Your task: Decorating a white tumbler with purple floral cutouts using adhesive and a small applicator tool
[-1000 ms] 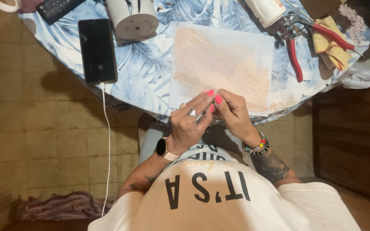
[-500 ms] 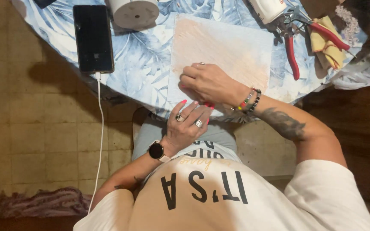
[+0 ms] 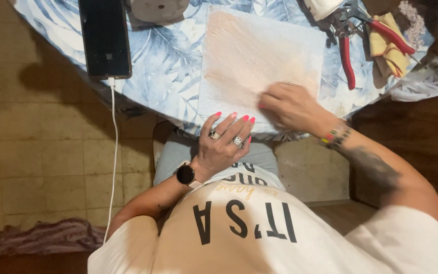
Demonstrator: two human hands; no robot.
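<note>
The right hand (image 3: 291, 105) lies flat on the near right part of a pale, peach-tinted rectangular cloth sheet (image 3: 259, 56) that is spread on the bench (image 3: 173, 81), a round table covered in a blue-and-white leaf-print cloth. The fingers of this hand are curled loosely together and press down on the sheet; whether anything small is pinched beneath them cannot be told, as the hand is slightly blurred. A beaded bracelet (image 3: 336, 136) sits on its wrist.

The left hand (image 3: 224, 142) rests at the near edge of the bench, fingers spread apart with pink-painted nails, its fingertips touching the sheet's near edge and holding nothing. It wears two silver rings, and a black round smartwatch (image 3: 185, 174) is on the wrist.

The sheet occupies the middle of the bench, its near edge reaching the bench's near rim. At the far left lies a black smartphone (image 3: 105, 38), face up, with a white charging cable (image 3: 113, 152) hanging off the bench edge towards the tiled floor. Beyond the sheet, at the far edge, stands a grey round base (image 3: 158, 7), only partly in view. At the far right lie red-handled pliers (image 3: 351, 45), next to a crumpled yellow cloth (image 3: 384, 48).
</note>
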